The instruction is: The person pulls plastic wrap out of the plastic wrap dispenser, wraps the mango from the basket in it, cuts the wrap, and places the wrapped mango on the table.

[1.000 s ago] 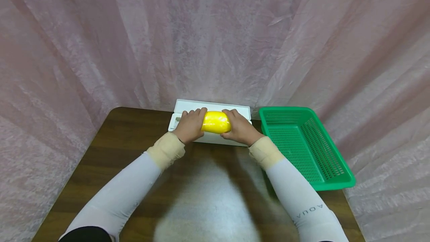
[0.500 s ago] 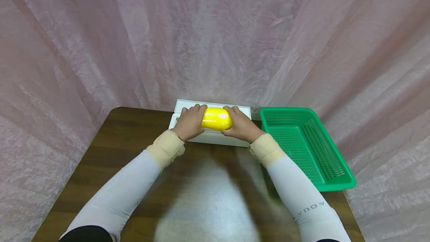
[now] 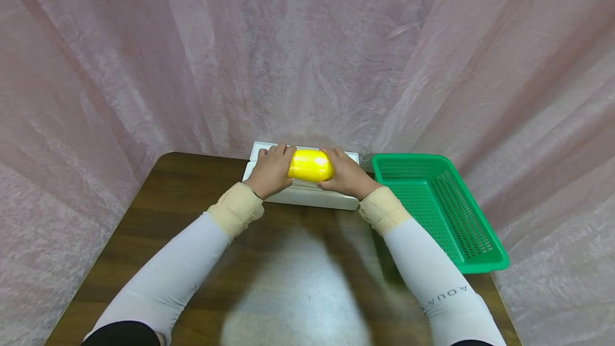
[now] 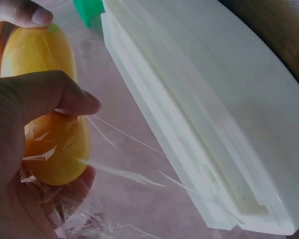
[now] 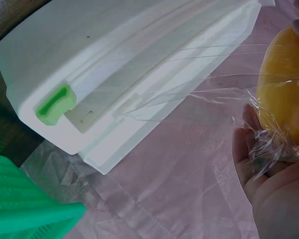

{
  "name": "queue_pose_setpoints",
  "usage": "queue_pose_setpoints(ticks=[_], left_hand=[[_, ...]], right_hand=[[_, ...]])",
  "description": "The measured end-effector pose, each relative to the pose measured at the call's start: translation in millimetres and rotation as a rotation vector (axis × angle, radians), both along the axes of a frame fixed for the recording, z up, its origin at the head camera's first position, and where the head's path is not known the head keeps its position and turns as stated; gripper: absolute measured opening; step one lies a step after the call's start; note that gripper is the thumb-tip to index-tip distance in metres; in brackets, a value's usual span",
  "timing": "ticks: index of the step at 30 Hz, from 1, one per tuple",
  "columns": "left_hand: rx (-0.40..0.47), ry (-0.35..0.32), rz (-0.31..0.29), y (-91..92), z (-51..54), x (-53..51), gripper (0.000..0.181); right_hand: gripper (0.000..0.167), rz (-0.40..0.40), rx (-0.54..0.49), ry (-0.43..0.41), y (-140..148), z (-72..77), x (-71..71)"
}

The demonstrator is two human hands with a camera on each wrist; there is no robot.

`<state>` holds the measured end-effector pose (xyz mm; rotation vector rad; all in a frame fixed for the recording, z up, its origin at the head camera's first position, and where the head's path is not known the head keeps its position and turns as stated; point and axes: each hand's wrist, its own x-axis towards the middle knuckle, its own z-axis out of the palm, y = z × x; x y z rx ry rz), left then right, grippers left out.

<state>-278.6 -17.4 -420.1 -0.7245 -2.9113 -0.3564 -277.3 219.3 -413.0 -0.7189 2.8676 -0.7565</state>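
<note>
A yellow, oblong fruit like a mango (image 3: 310, 165) is held between both hands, above a white cling film dispenser (image 3: 317, 198). My left hand (image 3: 274, 171) grips its left end; in the left wrist view the thumb lies across the fruit. My right hand (image 3: 347, 175) grips the right end, its fingers curled beneath. Clear cling film (image 5: 204, 92) clings to the fruit and stretches in creased strands down to the dispenser slot. A green slider (image 5: 56, 104) sits at one end of the dispenser, whose lid stands raised behind.
A green plastic basket (image 3: 475, 206) stands right of the dispenser, near my right forearm. The brown wooden table (image 3: 192, 191) ends close behind the dispenser, where a pink curtain (image 3: 307, 57) hangs.
Both hands have moved the fruit slightly away from me and higher over the dispenser, baring more of its front side. The grip stays on both ends.
</note>
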Motion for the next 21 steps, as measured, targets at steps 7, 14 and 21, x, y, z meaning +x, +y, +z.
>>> queue_pose_setpoints(ticks=[7, 14, 21], left_hand=[[0.008, -0.009, -0.009, 0.7, 5.8, -0.3, 0.07], [0.009, -0.005, -0.011, 0.8, 13.9, 0.1, 0.069], [0.013, 0.015, -0.021, -1.5, 19.4, -1.7, 0.071]], right_hand=[[0.088, -0.002, 0.024, -0.006, 1.0, 6.3, 0.8], [0.09, 0.001, 0.039, 0.009, 3.4, 12.9, 0.1], [0.09, 0.018, 0.032, 0.003, 3.4, 22.5, 0.5]])
